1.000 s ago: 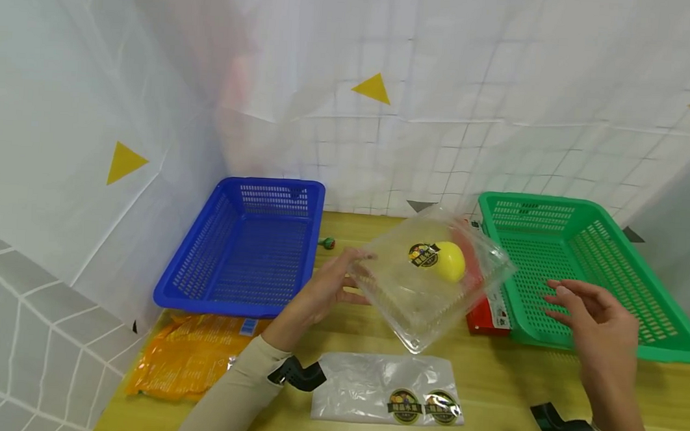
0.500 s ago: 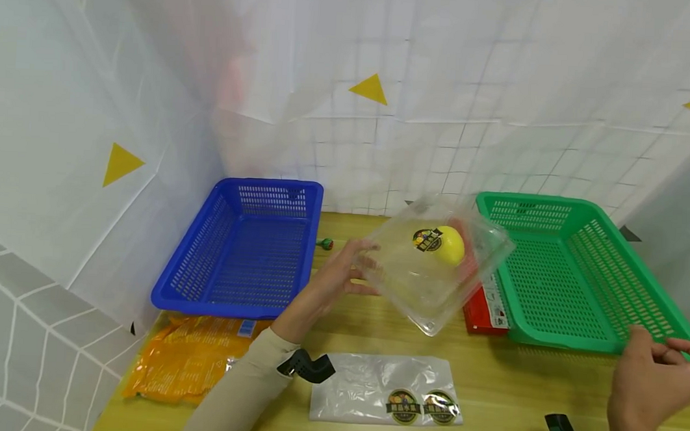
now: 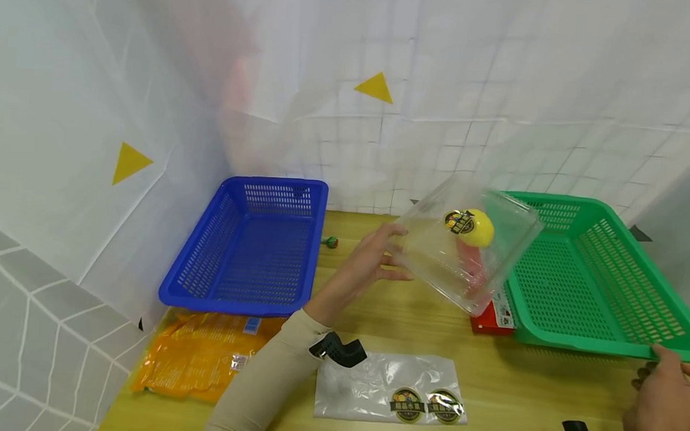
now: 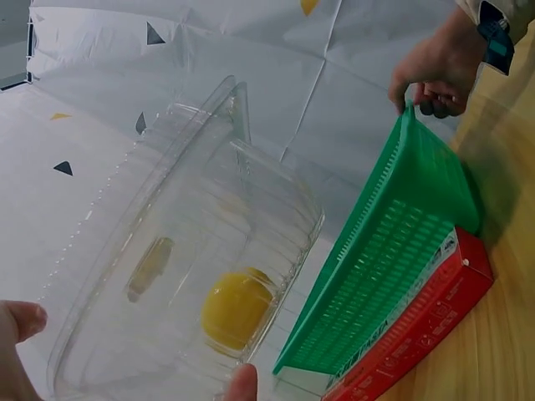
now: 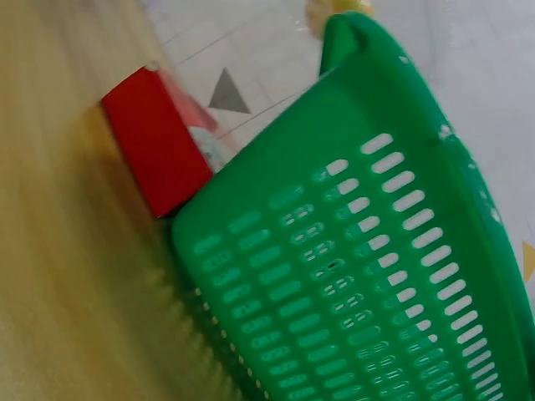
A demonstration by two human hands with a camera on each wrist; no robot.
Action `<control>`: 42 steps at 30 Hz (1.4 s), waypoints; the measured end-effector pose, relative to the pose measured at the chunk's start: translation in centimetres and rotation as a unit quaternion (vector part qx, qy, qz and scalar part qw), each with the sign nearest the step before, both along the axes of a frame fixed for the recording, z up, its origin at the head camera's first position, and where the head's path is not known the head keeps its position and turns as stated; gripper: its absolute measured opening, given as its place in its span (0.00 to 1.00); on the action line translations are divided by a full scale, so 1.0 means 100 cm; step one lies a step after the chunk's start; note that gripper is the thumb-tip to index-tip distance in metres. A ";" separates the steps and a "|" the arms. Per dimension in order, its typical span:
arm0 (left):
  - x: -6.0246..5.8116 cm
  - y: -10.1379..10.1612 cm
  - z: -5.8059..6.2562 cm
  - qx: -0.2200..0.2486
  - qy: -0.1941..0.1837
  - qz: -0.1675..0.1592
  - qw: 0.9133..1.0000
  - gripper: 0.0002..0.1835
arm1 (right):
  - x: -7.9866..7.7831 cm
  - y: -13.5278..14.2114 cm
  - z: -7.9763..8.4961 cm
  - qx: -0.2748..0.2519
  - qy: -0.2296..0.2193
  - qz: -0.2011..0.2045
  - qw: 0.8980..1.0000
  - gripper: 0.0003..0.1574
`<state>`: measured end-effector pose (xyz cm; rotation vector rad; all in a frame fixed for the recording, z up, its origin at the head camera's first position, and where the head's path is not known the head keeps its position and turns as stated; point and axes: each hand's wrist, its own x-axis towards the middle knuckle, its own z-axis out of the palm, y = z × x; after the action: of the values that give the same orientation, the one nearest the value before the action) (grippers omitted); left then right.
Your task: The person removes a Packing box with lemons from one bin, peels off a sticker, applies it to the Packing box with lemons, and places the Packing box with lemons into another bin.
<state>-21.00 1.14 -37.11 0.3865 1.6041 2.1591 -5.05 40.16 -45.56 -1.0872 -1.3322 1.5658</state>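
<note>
My left hand (image 3: 372,259) grips one side of a clear plastic box (image 3: 433,249), tilted above the table. A yellow lemon (image 4: 236,309) lies inside it, and a round dark fruit label (image 3: 459,221) shows on the box. In the left wrist view, fingertips (image 4: 242,384) appear at the box's edge. The box partly overlaps the green basket (image 3: 578,343) in the head view. At that basket's front right rim, my right hand (image 3: 672,389) pinches the edge, thumb on top and fingers curled below. The right wrist view shows the basket's slotted wall (image 5: 334,276) but no fingers.
A red box (image 3: 494,322) stands against the green basket's left side. To the left is a blue basket (image 3: 168,291), with an orange packet (image 3: 205,358) before it. A flat clear bag (image 3: 365,386) lies in front. A small lollipop (image 3: 332,242) lies beside the blue basket.
My right hand has moved right and down from over the green basket to its front rim, taking hold there. My left hand has carried the box with the lemon right and slightly up.
</note>
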 end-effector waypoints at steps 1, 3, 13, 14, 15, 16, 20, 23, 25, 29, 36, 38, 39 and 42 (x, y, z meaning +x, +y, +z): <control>-0.001 0.004 0.001 -0.001 -0.001 0.002 1.000 0.28 | 0.001 0.001 0.000 -0.025 0.010 0.012 1.000 0.07; -0.003 0.011 0.004 -0.001 -0.003 0.004 1.000 0.28 | 0.003 0.004 0.001 -0.058 0.026 0.034 0.997 0.07; -0.010 0.045 0.005 0.006 -0.020 0.001 1.000 0.29 | 0.004 0.005 -0.001 -0.078 0.068 0.055 0.993 0.07; -0.011 0.049 0.005 0.005 -0.018 -0.001 1.000 0.29 | 0.004 0.004 0.000 -0.079 0.069 0.055 0.993 0.07; -0.011 0.053 0.004 0.004 -0.017 -0.001 1.000 0.29 | 0.004 0.004 0.001 -0.079 0.070 0.054 0.993 0.08; -0.012 0.056 0.004 0.001 -0.014 -0.001 1.000 0.29 | 0.004 0.004 0.001 -0.077 0.073 0.053 0.993 0.08; -0.012 0.066 0.001 -0.022 -0.001 -0.003 1.000 0.31 | 0.003 0.004 0.001 -0.078 0.073 0.049 0.993 0.10; -0.012 0.070 -0.001 -0.031 0.007 -0.016 0.999 0.30 | 0.004 0.005 0.002 -0.082 0.069 0.050 0.993 0.10; -0.012 0.071 -0.003 -0.031 0.013 -0.027 0.999 0.28 | 0.004 0.004 0.002 -0.086 0.067 0.050 0.993 0.11; -0.011 0.072 -0.005 -0.033 0.019 -0.043 0.998 0.27 | 0.003 0.003 0.004 -0.088 0.067 0.052 0.992 0.12; -0.011 0.074 -0.003 -0.063 0.027 -0.030 0.997 0.30 | 0.003 0.003 0.004 -0.090 0.062 0.055 0.992 0.12; -0.010 0.074 -0.003 -0.072 0.027 -0.022 0.997 0.30 | 0.003 0.003 0.003 -0.086 0.061 0.056 0.993 0.12; -0.010 0.075 -0.003 -0.079 0.030 -0.017 0.996 0.29 | 0.003 0.003 0.002 -0.086 0.061 0.056 0.993 0.12; -0.009 0.075 -0.003 -0.114 0.045 0.004 0.993 0.24 | 0.003 0.003 0.001 -0.087 0.064 0.055 0.993 0.12</control>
<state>-21.88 8.65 -37.39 0.4103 1.8794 1.9607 -4.75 40.46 -45.45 -1.0116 -1.2038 1.8299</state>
